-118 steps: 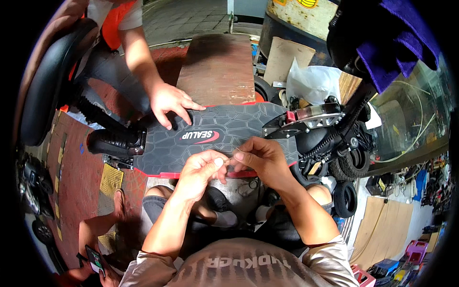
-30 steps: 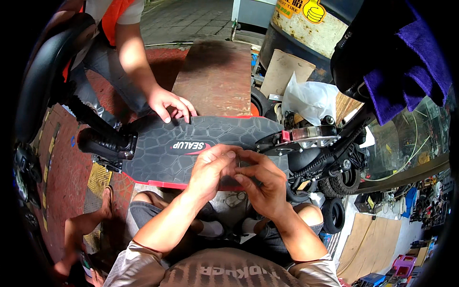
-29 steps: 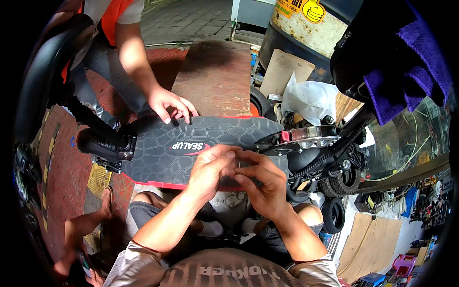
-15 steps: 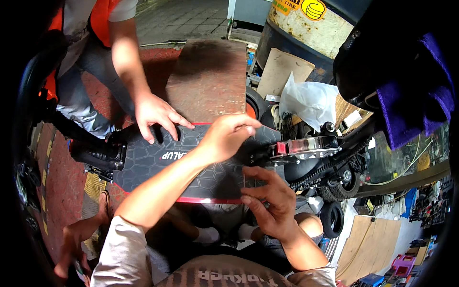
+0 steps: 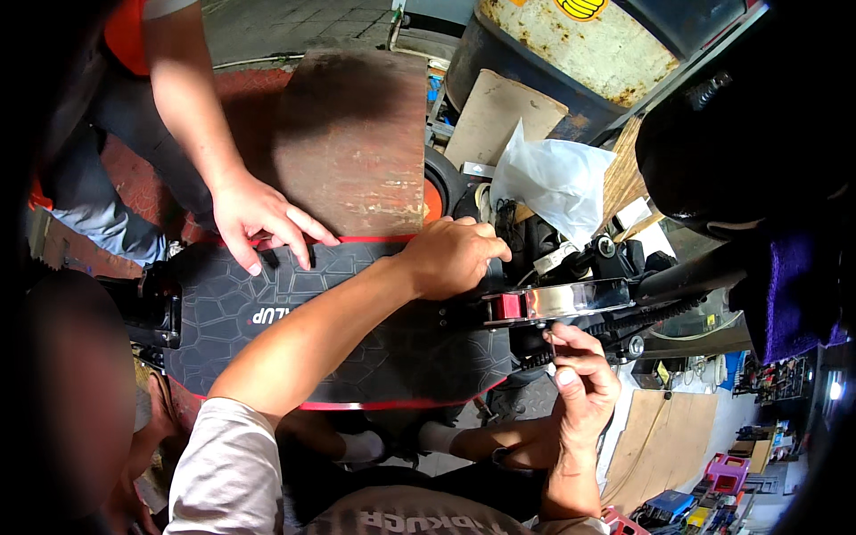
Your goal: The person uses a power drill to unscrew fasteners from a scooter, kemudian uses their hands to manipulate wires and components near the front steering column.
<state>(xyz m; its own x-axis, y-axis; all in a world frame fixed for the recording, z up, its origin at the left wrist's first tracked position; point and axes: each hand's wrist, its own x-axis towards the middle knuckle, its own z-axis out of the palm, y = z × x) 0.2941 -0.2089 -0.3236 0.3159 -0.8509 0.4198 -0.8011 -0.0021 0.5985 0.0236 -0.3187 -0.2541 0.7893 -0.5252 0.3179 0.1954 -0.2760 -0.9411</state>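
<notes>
A scooter's black deck (image 5: 357, 357), patterned like cracked stone with a red edge, lies crosswise before me. My left hand (image 5: 448, 259) rests over its far right part with fingers curled; whatever is inside them is hidden. At the right end, a shiny silver and red folding bracket (image 5: 557, 301) joins the deck to the dark stem (image 5: 687, 272). Just below that bracket, my right hand (image 5: 581, 383) pinches a small thin metal piece (image 5: 553, 346), too small to name. A co-worker's hand (image 5: 267, 218) lies with spread fingers on the deck's far left edge.
A brown wooden board (image 5: 357, 152) lies beyond the deck. Behind the bracket are a white plastic bag (image 5: 548, 183), a cardboard piece (image 5: 499, 120) and a rusty drum (image 5: 571, 53). A blurred person (image 5: 76, 392) is close at the left.
My right hand has moved right, from above the deck to under the bracket. My left hand has shifted right along the deck. The view has shifted, and a person has come in at the left.
</notes>
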